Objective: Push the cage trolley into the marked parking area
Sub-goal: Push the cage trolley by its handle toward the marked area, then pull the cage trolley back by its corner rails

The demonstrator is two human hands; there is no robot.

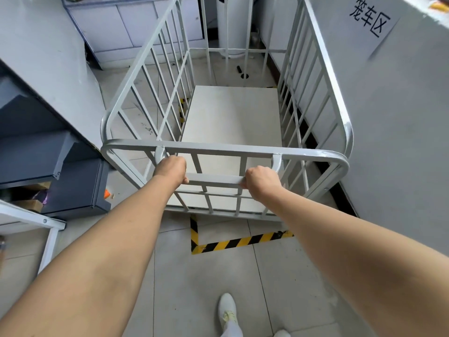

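A grey barred cage trolley (218,147) with an empty pale floor plate stands in front of me, close to the white wall on the right. My left hand (171,170) and my right hand (261,182) each grip the flat handle bar (215,179) on its near side. Yellow-and-black striped tape (239,242) marks the parking area on the tiled floor; its near corner shows just behind the trolley, and more tape (182,109) runs under the left side. A paper sign (370,19) with characters hangs on the right wall.
Dark blue-grey shelving (48,152) with boxes lines the left. A white frame (46,229) juts out at lower left. Pale cabinets (126,30) and a white cylinder (233,25) stand beyond the trolley. A small dark object (238,68) lies on the floor ahead. My shoe (227,310) is below.
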